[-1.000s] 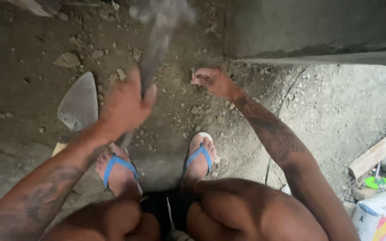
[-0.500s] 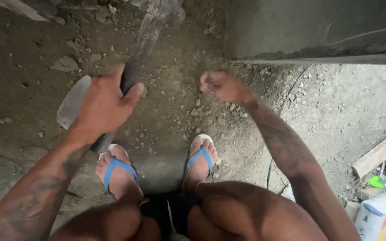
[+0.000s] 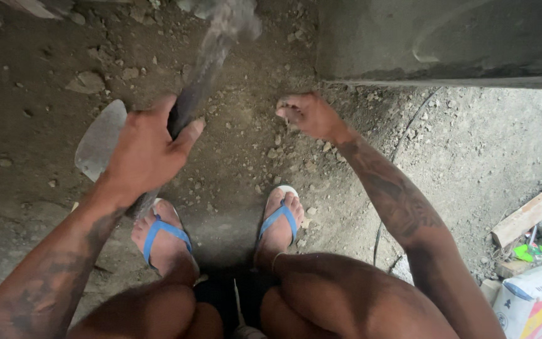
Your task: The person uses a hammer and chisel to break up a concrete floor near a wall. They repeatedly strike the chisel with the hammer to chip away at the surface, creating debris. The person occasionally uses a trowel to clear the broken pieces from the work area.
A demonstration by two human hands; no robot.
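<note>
- Lying flat on the dusty ground just left of the dark wooden-handled hammer [image 3: 197,94]: a grey, pointed metal trowel blade [image 3: 98,139], partly hidden behind the left hand [image 3: 148,150].
- Gripping the hammer's handle with fingers clenched around it, thumb pressing along the right side; handle slanting up and right, blurred metal head showing at the top edge.
- Squatting below the hammer in blue-strapped flip-flops [image 3: 280,220], knees filling the bottom edge.
- Hovering right of the hammer, over loose rubble: right hand [image 3: 308,116], fingers curled inward and pinching together; cannot tell whether anything small is held.
- Standing further right of the hammer: grey concrete block wall [image 3: 446,41], thin dark cable [image 3: 403,144], pale wooden plank [image 3: 531,210], white printed sack [image 3: 534,307].
</note>
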